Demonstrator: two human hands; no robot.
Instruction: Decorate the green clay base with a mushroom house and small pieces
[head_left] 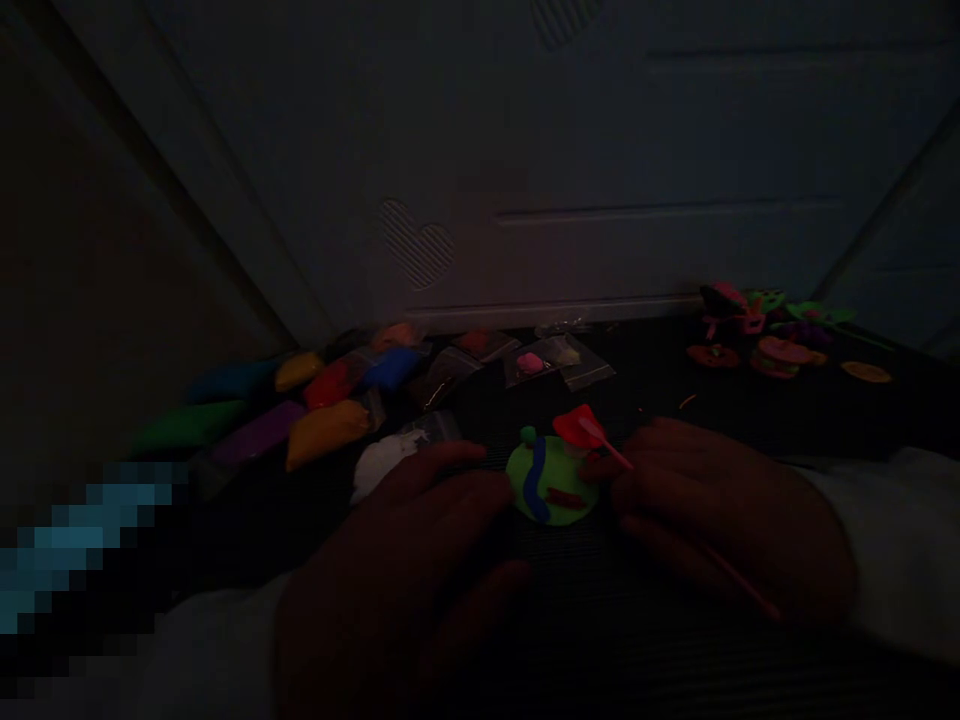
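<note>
A round green clay disc [568, 467] lies on the dark ribbed surface, bearing a wavy blue strip [536, 480], a small brown piece [566, 498] and a dark green lump at its upper left. At its upper right edge sits a red clay cap [576, 425] on a pale base. My right hand [720, 510] is closed around a thin pink clay modelling tool [616, 455], whose flat tip touches or overlaps the red cap. Fingers apart, my left hand [405, 560] rests at the disc's left edge and holds nothing. The scene is very dark.
Several coloured clay packs, among them an orange pack [330, 432] and a purple pack [259, 435], lie at the left. White clay [386, 460] sits beside my left hand. Clear bags [585, 362] lie behind; finished clay figures [787, 355] stand at the back right, before a panelled wall [600, 150].
</note>
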